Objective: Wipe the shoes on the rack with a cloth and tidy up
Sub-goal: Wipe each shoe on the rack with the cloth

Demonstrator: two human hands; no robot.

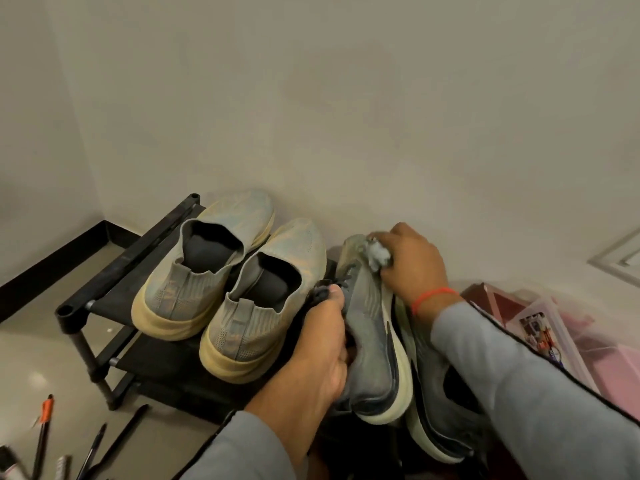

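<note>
So the left hand (322,344) had its grip curled into the collar of a grey sneaker (372,327), thumb up near the laces, holding it tipped on its side with the pale sole facing right. The right hand (412,263) was up at the toe end, fingers pinched around a small balled-up grey cloth (377,254) that was pressed right against the toe of that same shoe. There was a thin orange band (433,297) on the right wrist, and both arms were in grey sleeves.

The matching second sneaker (446,410) lay just to the right of the held one, partly under the right forearm, sole edge showing. To the left sat a pair of greenish-grey knit slip-ons (221,271) with yellowed chunky soles, side by side and touching, heels toward the camera, on the top tier of a low black shoe rack (114,282) pushed into the corner against the wall (a lower tier was visible underneath).

On the floor at the bottom left were a few pens (43,434), one with an orange bit on it. Over on the right edge there was a clear plastic container (550,327) with pinkish stuff around it, too blurry to make out what was inside.
</note>
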